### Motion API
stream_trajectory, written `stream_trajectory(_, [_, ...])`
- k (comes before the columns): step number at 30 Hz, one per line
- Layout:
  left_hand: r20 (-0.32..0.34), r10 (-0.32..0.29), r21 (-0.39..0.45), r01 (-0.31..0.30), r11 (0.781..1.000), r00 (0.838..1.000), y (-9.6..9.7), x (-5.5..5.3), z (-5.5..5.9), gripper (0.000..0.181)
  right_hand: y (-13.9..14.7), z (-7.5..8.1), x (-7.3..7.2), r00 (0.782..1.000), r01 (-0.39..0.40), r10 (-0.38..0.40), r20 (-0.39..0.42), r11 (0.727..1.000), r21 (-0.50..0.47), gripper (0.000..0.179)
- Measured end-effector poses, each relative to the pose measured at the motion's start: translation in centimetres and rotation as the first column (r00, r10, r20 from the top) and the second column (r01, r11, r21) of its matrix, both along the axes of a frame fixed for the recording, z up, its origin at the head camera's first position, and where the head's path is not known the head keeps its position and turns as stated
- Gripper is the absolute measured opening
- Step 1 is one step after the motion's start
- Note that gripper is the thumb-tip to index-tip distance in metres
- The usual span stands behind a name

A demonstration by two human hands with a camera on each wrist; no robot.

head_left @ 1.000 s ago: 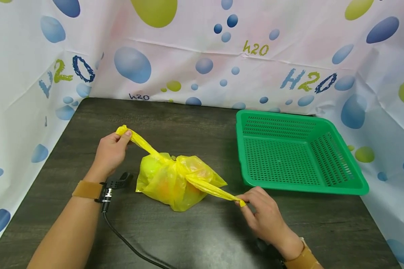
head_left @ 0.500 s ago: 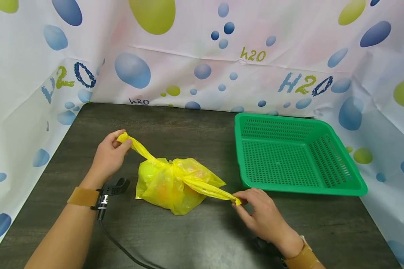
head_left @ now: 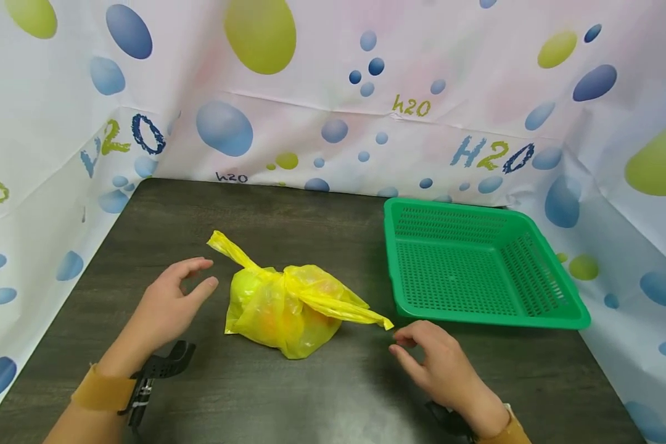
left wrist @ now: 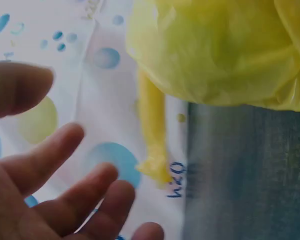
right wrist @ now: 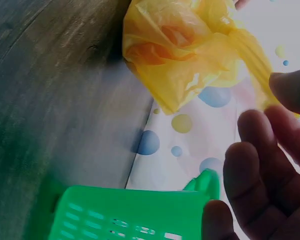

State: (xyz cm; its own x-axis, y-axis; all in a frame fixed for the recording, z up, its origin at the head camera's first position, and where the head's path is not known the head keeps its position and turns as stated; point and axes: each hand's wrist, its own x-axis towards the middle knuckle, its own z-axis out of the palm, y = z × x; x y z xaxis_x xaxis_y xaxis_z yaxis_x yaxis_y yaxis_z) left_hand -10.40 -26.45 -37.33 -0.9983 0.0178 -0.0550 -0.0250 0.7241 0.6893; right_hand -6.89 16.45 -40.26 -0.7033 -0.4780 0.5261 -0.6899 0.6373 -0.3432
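A thin yellow plastic bag (head_left: 280, 314), knotted at the top, sits on the dark tabletop. Round shapes, greenish at the left and orange at the right, show through it. Its two twisted ends stick out to either side. Just left of the bag is my left hand (head_left: 163, 305), thumb and fingers spread and holding nothing; the left wrist view shows its fingers (left wrist: 65, 142) apart from the hanging yellow end. My right hand (head_left: 444, 370) is near the tip of the other end, fingers loosely bent, with a small gap to it in the head view.
A green perforated plastic basket (head_left: 491, 320) with nothing in it stands right of the bag, close behind my right hand. White sheeting (head_left: 322, 68) printed with blue and green drops encloses the back and sides of the dark wooden table (head_left: 311, 216).
Both hands have let go of the bag's twisted ends. My left hand has drawn back down and left with its fingers spreading. The bag stays in place, knotted.
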Motion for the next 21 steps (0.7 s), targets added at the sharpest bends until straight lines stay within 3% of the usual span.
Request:
stream_trajectory(3, [-0.026, -0.05, -0.057, 0.049, 0.997, 0.998, 0.5, 1.2, 0.4, 0.052, 0.2, 0.3, 0.2, 0.999, -0.03, 0.03, 0.029, 1.0, 0.0, 0.016])
stream_trajectory(6, [-0.033, -0.068, -0.106, 0.064, 0.992, 0.997, 1.1, 2.2, 1.0, 0.051, 0.1, 1.0, 0.2, 0.997, -0.08, 0.08, -0.005, 0.996, -0.031, 0.009])
stream_trajectory(9, [-0.076, -0.076, -0.186, 0.061, 0.981, 0.994, 1.9, 2.9, 2.0, 0.054, -0.2, 2.2, -0.1, 0.987, -0.137, 0.129, -0.099, 0.987, -0.079, 0.026])
stream_trajectory(13, [-0.195, -0.093, -0.279, 0.036, 0.96, 0.976, 3.2, 3.4, 4.0, 0.068, -1.0, 4.4, -1.2, 0.951, -0.186, 0.141, -0.276, 0.972, -0.144, 0.037])
stream_trajectory(15, [-0.281, -0.092, -0.287, 0.008, 0.958, 0.955, 3.9, 3.4, 5.0, 0.079, -1.4, 5.8, -2.1, 0.937, -0.17, 0.114, -0.331, 0.974, -0.147, 0.046])
stream_trajectory(19, [-0.4, -0.097, -0.276, -0.019, 0.961, 0.911, 5.1, 2.3, 7.0, 0.094, -2.6, 8.8, -4.5, 0.949, -0.057, 0.033, -0.314, 0.996, -0.066, 0.068])
stream_trajectory(21, [-0.406, -0.112, -0.288, -0.011, 0.958, 0.907, 5.5, 1.3, 7.9, 0.094, -3.4, 10.0, -6.1, 0.959, -0.004, -0.001, -0.285, 1.0, -0.017, 0.079])
